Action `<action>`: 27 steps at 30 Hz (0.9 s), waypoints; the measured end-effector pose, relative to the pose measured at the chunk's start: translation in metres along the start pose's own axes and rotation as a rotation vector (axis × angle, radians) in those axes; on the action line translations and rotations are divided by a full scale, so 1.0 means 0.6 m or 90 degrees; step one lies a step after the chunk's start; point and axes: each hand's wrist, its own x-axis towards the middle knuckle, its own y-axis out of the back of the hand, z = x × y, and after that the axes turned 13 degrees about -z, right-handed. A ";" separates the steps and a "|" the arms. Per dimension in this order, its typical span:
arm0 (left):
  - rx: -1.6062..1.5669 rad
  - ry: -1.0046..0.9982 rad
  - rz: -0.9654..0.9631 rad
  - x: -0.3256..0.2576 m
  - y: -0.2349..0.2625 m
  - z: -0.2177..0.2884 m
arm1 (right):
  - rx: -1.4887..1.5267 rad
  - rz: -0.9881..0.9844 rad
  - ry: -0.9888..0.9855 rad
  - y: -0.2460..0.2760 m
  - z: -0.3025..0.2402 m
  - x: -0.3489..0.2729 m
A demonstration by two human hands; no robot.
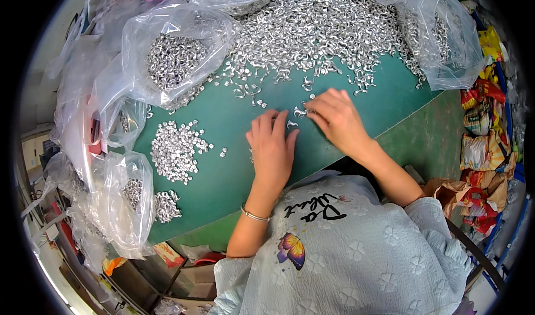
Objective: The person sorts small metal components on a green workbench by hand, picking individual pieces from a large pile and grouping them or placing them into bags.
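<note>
My left hand (272,150) rests low over the green tabletop, fingers bent down. Between its thumb and forefinger is a small curved silver metal piece (292,124); other bits glint under the hand, mostly hidden. To its right, my right hand (339,120) pinches a similar silver curved piece (300,112) with thumb and fingertips. The two hands are close but apart. Just beyond them, a large spread of such curved metal pieces (312,30) covers the far part of the table. A pile of small, blocky silver pieces (175,150) lies to the left.
Clear plastic bags of metal pieces stand at the left (134,64) and far right (446,53). A smaller heap of silver pieces (166,206) lies by another bag (120,203). The green table (223,187) ends close before my body. Colourful packages (482,142) line the right side.
</note>
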 end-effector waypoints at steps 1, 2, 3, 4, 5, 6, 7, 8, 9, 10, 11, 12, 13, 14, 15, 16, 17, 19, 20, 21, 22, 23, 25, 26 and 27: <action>0.003 0.001 -0.015 -0.002 -0.001 -0.001 | -0.001 -0.012 0.005 0.001 -0.005 -0.003; 0.006 0.002 -0.029 -0.005 -0.003 -0.003 | -0.002 -0.025 0.010 0.004 -0.011 -0.006; 0.008 0.003 -0.044 -0.009 -0.004 -0.005 | -0.004 -0.038 0.015 0.007 -0.014 -0.007; 0.000 0.004 -0.040 -0.012 -0.005 -0.008 | 0.016 -0.024 0.012 0.008 -0.011 -0.008; -0.008 0.004 -0.037 -0.016 -0.005 -0.012 | 0.035 -0.011 0.009 0.009 -0.004 -0.009; -0.016 0.004 -0.033 -0.018 -0.006 -0.014 | 0.055 0.002 0.006 0.011 -0.001 -0.007; -0.020 0.013 -0.015 -0.018 -0.006 -0.012 | -0.006 -0.012 0.009 0.012 -0.001 -0.001; -0.024 0.021 0.004 -0.017 -0.006 -0.008 | -0.066 -0.026 0.013 0.016 -0.003 0.007; -0.028 0.028 0.021 -0.016 -0.005 -0.005 | -0.127 -0.038 0.015 0.018 -0.006 0.013; -0.023 0.026 0.019 -0.016 -0.005 -0.007 | -0.128 -0.046 0.011 0.017 -0.004 0.014; -0.019 0.025 0.016 -0.016 -0.005 -0.009 | -0.128 -0.053 0.006 0.013 -0.002 0.014; -0.013 0.026 0.017 -0.016 -0.005 -0.012 | -0.128 -0.061 0.006 0.012 -0.001 0.015; -0.011 0.033 0.010 -0.016 -0.006 -0.016 | -0.120 -0.064 -0.001 0.015 -0.002 0.014; -0.010 0.039 0.004 -0.015 -0.008 -0.021 | -0.113 -0.067 -0.008 0.022 -0.002 0.011; -0.009 0.044 -0.004 -0.013 -0.010 -0.024 | -0.106 -0.069 -0.016 0.025 -0.003 0.007; -0.006 0.050 0.008 -0.009 -0.011 -0.024 | -0.099 -0.047 -0.007 0.025 -0.003 0.005; -0.003 0.056 0.019 -0.003 -0.011 -0.022 | -0.093 -0.024 0.002 0.025 -0.005 0.002; 0.009 0.060 0.057 0.013 -0.011 -0.019 | -0.072 0.009 0.001 0.024 -0.010 -0.007; 0.019 0.058 0.083 0.021 -0.012 -0.017 | -0.058 0.020 -0.009 0.023 -0.015 -0.014; 0.027 0.053 0.109 0.028 -0.012 -0.015 | -0.046 0.032 -0.021 0.023 -0.017 -0.020; 0.017 0.025 0.093 0.028 -0.011 -0.013 | -0.047 0.012 -0.014 0.020 -0.018 -0.024; 0.007 -0.003 0.077 0.026 -0.010 -0.011 | -0.049 -0.009 -0.007 0.016 -0.018 -0.028; -0.005 -0.046 0.036 0.016 -0.007 -0.006 | -0.021 -0.022 -0.004 0.014 -0.019 -0.031; -0.009 -0.062 0.013 0.010 -0.007 0.000 | 0.005 -0.014 -0.008 0.016 -0.019 -0.033; -0.013 -0.078 -0.010 0.006 -0.008 0.005 | 0.032 -0.007 -0.011 0.017 -0.020 -0.034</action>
